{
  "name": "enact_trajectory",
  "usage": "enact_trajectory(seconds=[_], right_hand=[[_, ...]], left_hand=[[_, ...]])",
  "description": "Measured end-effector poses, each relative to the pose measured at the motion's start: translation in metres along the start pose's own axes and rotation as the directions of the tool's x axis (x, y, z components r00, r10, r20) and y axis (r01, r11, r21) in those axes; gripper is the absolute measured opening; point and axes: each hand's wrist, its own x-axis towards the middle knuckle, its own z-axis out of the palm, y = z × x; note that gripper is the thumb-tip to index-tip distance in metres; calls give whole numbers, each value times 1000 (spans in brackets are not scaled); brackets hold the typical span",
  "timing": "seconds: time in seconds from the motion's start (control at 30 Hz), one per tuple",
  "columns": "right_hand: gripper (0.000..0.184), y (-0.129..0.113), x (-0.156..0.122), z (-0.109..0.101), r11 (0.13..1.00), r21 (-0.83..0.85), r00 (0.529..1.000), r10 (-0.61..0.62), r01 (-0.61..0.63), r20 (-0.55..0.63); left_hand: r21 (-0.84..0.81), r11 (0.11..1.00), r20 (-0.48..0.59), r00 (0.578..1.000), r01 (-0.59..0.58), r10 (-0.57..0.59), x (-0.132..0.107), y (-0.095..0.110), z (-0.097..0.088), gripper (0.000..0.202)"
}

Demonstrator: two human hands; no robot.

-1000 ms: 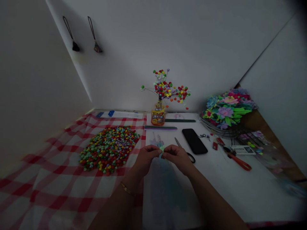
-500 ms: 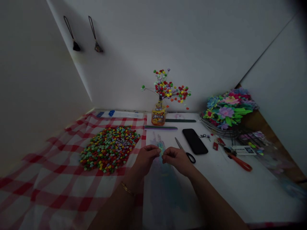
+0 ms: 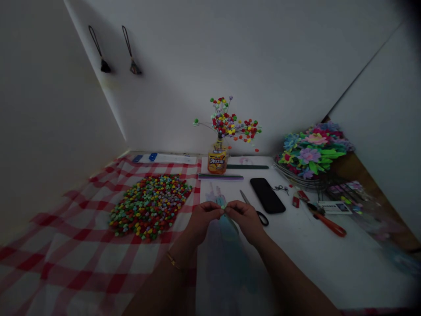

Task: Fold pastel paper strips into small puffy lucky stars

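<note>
My left hand [image 3: 202,219] and my right hand [image 3: 246,220] meet at the middle, thumbs and forefingers pinched together. Between the fingertips sits a small pale green paper strip [image 3: 223,206], folded at the pinch; a narrow tail seems to hang below toward the right hand. Beneath the hands lie pale blue and lilac paper strips [image 3: 226,250] on the white surface. Just beyond the right hand rest black-handled scissors [image 3: 262,218], partly hidden by it. To the left of my left hand spreads a heap of small colourful folded paper stars [image 3: 151,206].
A black phone [image 3: 267,195] lies beyond the scissors. Farther back stands a jar [image 3: 217,161] with star-tipped stems. On the right are a basket of fluffy flowers [image 3: 309,153] and orange-handled pliers [image 3: 332,224]. A red-and-white checked cloth [image 3: 82,254] covers the left side.
The two hands have come closer, their fingertips now touching around the pale green strip. A tail of it now shows under the right hand's fingers.
</note>
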Motion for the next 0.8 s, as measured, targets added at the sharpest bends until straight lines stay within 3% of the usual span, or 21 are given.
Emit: enact_trajectory(seconds=[0.37,0.5,0.63,0.8], right_hand=[[16,-12,-4,7,992,83,995,89,-93,54],[14,-12,-4,5,994,84,996,71,-76,62],[12,-6,-2,1,993,104,994,50,-61,101],[13,2,0,-3,979,155,984,107,-129,139]], left_hand=[[-54,998,-18,999,-44,43,2,-5,-1,9],[-54,997,-19,999,-48,47,2,-7,-3,10],[-50,998,19,999,-30,31,1,-6,-2,11],[-104,995,75,997,9,-1,0,-2,0,18]])
